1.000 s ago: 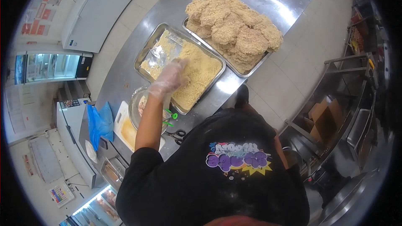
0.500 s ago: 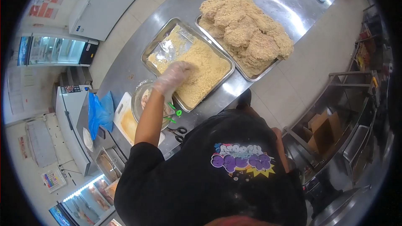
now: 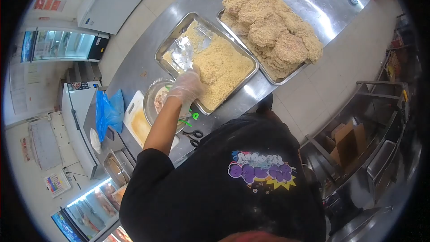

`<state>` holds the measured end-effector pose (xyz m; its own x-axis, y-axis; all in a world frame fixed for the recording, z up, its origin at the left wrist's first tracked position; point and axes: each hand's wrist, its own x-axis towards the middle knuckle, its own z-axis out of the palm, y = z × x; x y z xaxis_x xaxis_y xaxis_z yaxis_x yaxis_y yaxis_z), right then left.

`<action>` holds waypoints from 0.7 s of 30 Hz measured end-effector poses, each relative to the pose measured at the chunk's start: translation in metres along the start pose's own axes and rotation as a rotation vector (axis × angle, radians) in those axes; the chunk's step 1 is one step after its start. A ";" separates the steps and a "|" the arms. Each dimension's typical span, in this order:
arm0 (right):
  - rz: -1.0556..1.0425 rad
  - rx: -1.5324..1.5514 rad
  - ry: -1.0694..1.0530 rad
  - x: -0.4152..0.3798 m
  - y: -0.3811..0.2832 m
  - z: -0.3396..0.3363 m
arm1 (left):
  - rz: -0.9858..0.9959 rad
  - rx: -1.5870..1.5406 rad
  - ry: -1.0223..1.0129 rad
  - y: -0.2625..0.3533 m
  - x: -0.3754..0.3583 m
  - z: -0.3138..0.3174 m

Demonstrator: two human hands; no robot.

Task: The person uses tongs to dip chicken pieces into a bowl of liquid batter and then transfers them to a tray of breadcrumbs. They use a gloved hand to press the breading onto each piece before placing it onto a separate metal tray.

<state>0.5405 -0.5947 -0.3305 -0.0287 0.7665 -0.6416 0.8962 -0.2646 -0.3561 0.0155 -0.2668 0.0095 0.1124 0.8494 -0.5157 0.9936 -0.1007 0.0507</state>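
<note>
My left hand [image 3: 187, 86], in a clear plastic glove, is over the near-left edge of a metal tray [image 3: 254, 66] of pale breadcrumbs [image 3: 226, 65]. Its fingers look curled in against the crumbs, and I cannot make out what they hold, if anything. Bare metal shows in the tray beyond the hand. Under my left forearm, partly covered, stands a round bowl [image 3: 148, 103] with pale, pinkish pieces inside. My right hand does not show. Beside the crumb tray, a second metal tray [image 3: 278, 82] carries a high heap of crumb-coated pieces [image 3: 271, 29].
Black-handled scissors [image 3: 194, 137] and a bright green-handled item [image 3: 195, 115] lie near my body. A white cutting board [image 3: 138, 123] with a brownish stain and a blue plastic bag [image 3: 109, 113] are at the left. An open cardboard box [image 3: 349, 143] sits on a lower rack at the right.
My left hand has drawn back across the crumbs toward the tray's near-left edge. The whole view has shifted slightly, and the right arm's visible skin has gone behind the shirt.
</note>
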 end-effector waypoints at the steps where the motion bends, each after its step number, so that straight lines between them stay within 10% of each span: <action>1: -0.004 -0.001 -0.006 0.002 0.003 0.002 | -0.051 -0.073 -0.059 0.013 -0.010 -0.007; 11: -0.006 0.018 -0.009 -0.002 0.000 0.002 | -0.310 -0.236 -0.020 0.011 0.029 0.047; 16: -0.008 0.030 0.004 0.004 -0.003 -0.002 | -0.306 -0.944 0.043 0.019 0.000 0.002; 21: -0.004 0.041 0.004 0.002 -0.006 -0.006 | -0.157 -0.624 0.257 0.021 0.010 -0.002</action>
<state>0.5377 -0.5881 -0.3257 -0.0306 0.7699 -0.6374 0.8774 -0.2848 -0.3861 0.0378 -0.2594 0.0069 -0.1109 0.9332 -0.3417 0.8091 0.2845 0.5142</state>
